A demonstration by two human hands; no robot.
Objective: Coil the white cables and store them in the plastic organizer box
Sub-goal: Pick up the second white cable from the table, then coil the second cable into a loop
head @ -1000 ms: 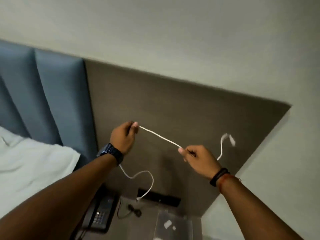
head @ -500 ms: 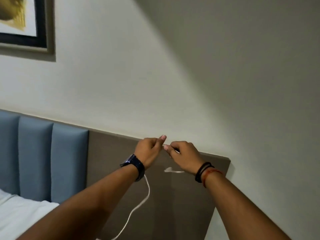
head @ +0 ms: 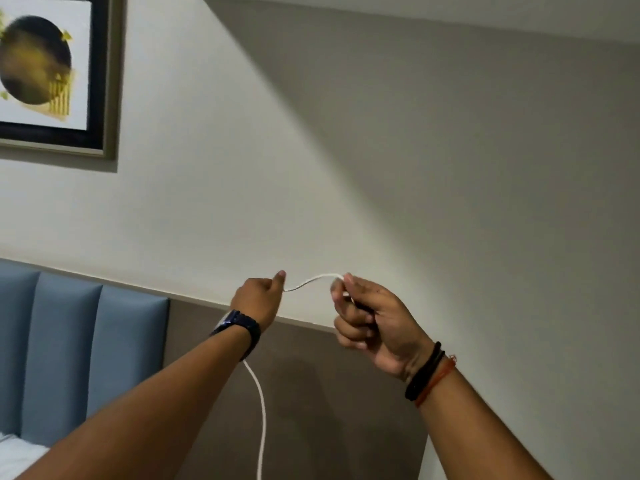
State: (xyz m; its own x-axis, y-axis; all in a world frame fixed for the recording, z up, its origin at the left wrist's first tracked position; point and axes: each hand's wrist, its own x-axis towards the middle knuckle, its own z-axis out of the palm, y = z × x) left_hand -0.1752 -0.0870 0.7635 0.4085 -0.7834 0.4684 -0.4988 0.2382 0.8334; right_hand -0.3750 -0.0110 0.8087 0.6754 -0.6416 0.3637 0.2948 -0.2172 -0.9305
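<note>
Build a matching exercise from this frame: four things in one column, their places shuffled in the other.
Things: 1 white cable; 2 framed picture; 3 blue headboard; 4 watch.
Places: A at the wrist of the left hand; B upper left, on the wall; C pinched between left hand and right hand; D lower left.
Pairs: 1-C, 2-B, 3-D, 4-A.

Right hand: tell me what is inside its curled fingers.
The right hand pinches the white cable at its fingertips, and the cable spans to the left hand. The curled fingers cover the palm, so any coiled loops inside cannot be seen.
</note>
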